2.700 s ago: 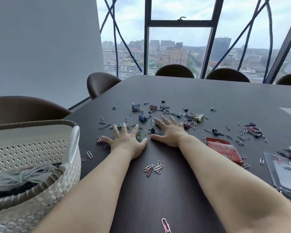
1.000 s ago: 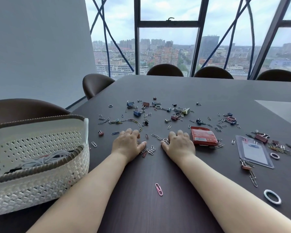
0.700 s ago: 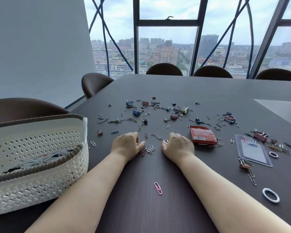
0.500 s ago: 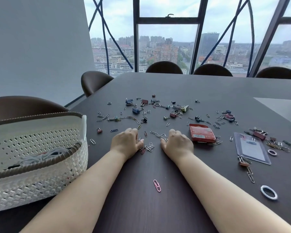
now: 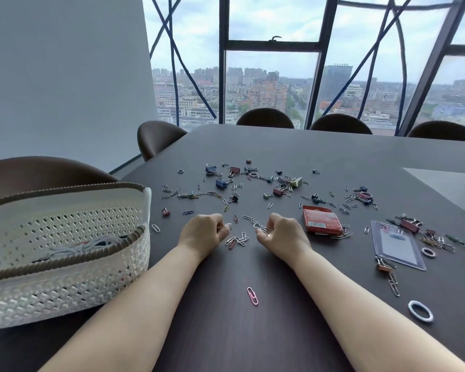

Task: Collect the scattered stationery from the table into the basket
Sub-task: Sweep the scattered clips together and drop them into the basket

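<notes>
Paper clips and binder clips (image 5: 253, 183) lie scattered over the dark table (image 5: 279, 146). My left hand (image 5: 203, 233) and my right hand (image 5: 285, 234) rest side by side at the table's middle, fingers curled around small bunches of paper clips. A small pile of paper clips (image 5: 238, 240) lies between them. The white woven basket (image 5: 65, 280) stands at the left with grey cord inside. A pink paper clip (image 5: 252, 295) lies nearer to me.
A red box (image 5: 321, 220) sits right of my right hand. Farther right are a clear badge holder (image 5: 396, 244), more clips and a white ring (image 5: 420, 311). Brown chairs (image 5: 159, 138) surround the table; windows stand behind.
My hands, flat and spread among the clips at first, have dragged toward me and curled into fists around gathered paper clips. A small pile now lies between them.
</notes>
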